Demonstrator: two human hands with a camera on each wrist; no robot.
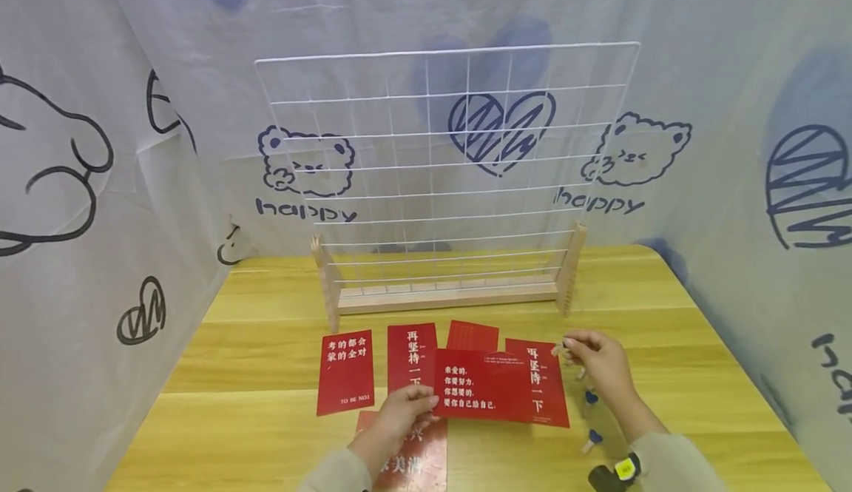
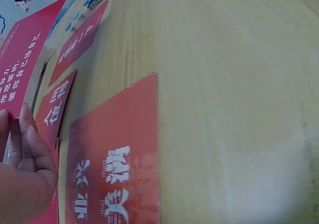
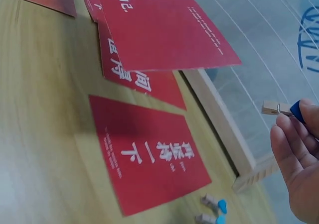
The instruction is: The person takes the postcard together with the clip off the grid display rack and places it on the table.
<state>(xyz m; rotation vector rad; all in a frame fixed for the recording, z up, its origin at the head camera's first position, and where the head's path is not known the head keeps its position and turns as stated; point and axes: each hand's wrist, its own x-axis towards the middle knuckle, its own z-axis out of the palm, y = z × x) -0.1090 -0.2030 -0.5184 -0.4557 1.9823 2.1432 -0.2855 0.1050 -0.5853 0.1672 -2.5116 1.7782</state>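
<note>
In the head view my left hand (image 1: 398,422) pinches a red card (image 1: 472,385) with white lettering by its lower left corner, raised over other cards. The left wrist view shows the thumb and fingertips of that hand (image 2: 30,159) at the card's edge. My right hand (image 1: 604,368) is off the card's right side, pinching a small wooden clothespin (image 3: 277,108) with a blue decoration between thumb and fingertips. The clothespin's wooden end points toward the held card, apart from it. Behind both hands stands a white wire grid (image 1: 429,181) on a wooden base (image 1: 446,297).
Several red cards lie on the yellow wooden table (image 1: 220,403): one at left (image 1: 346,373), one at right (image 1: 552,388), one in front (image 1: 429,462), others partly hidden by the held card. More clothespins (image 1: 592,440) lie near my right forearm. Patterned cloth (image 1: 200,107) surrounds the table.
</note>
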